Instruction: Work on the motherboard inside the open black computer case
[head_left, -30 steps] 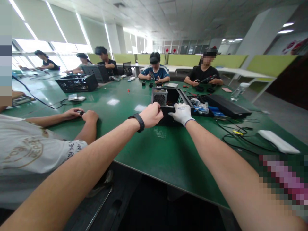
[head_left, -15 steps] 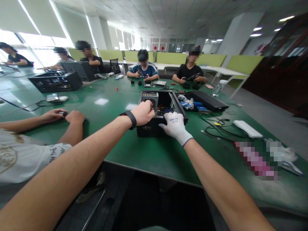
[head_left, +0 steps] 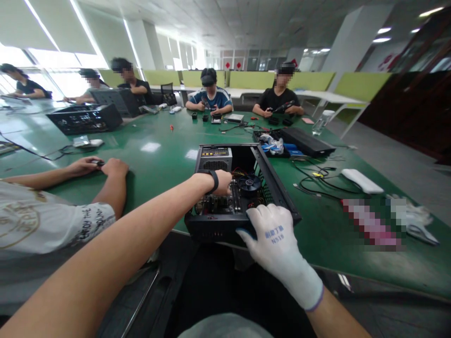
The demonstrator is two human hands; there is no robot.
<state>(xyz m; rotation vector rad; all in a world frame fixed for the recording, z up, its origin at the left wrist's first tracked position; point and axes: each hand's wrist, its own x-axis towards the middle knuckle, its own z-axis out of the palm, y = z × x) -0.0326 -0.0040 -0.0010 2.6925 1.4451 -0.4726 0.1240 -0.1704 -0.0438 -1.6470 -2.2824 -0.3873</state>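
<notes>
Gloved right hand (head_left: 273, 230) grasps near rim of open computer case (head_left: 218, 218); bare left hand (head_left: 223, 183) inside, left of fan (head_left: 250, 184), grip indiscernible.

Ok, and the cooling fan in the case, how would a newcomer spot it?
On the green table, find the open black computer case gripped by the gloved right hand. Inside, just right of the bare left hand, sits the cooling fan: round, black and bladed, whereas the nearby power supply is a grey box.

Fan (head_left: 249, 183) close beside left hand (head_left: 223, 182)
</notes>
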